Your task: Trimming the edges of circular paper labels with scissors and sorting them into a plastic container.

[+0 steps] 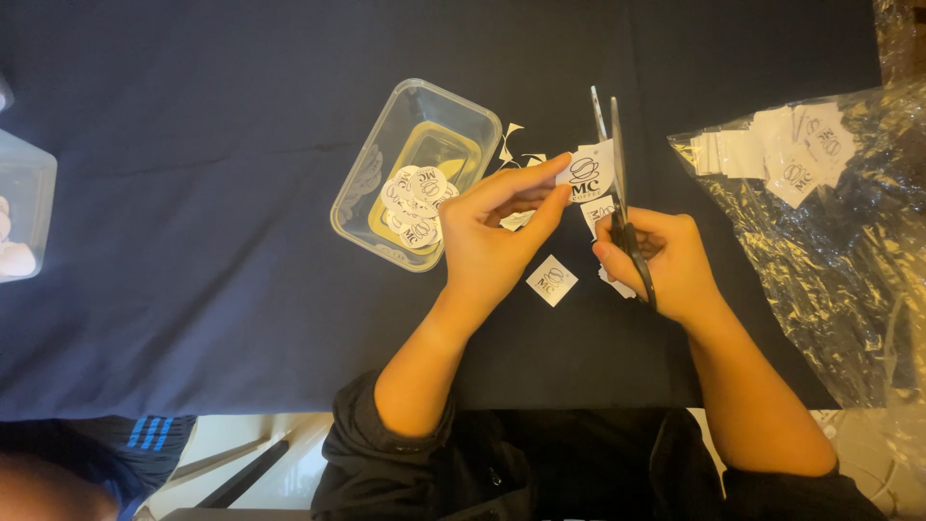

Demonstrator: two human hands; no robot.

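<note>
My left hand [497, 232] pinches a small white paper square with a dark round emblem [588, 174] between thumb and fingers. My right hand [666, 260] grips black-handled scissors [617, 174]; their blades point away from me and close on the right edge of that paper. Another printed square [552, 280] lies on the dark cloth between my hands. Small white offcuts [511, 145] lie just beyond the paper.
A clear plastic tub [367, 198] to the left of my hands holds several cut round stickers [417, 205]. A clear plastic bag [830, 222] with a stack of printed squares [791, 150] lies at the right. Another clear container [24, 217] sits at the left edge. The dark cloth [193, 289] covers the table.
</note>
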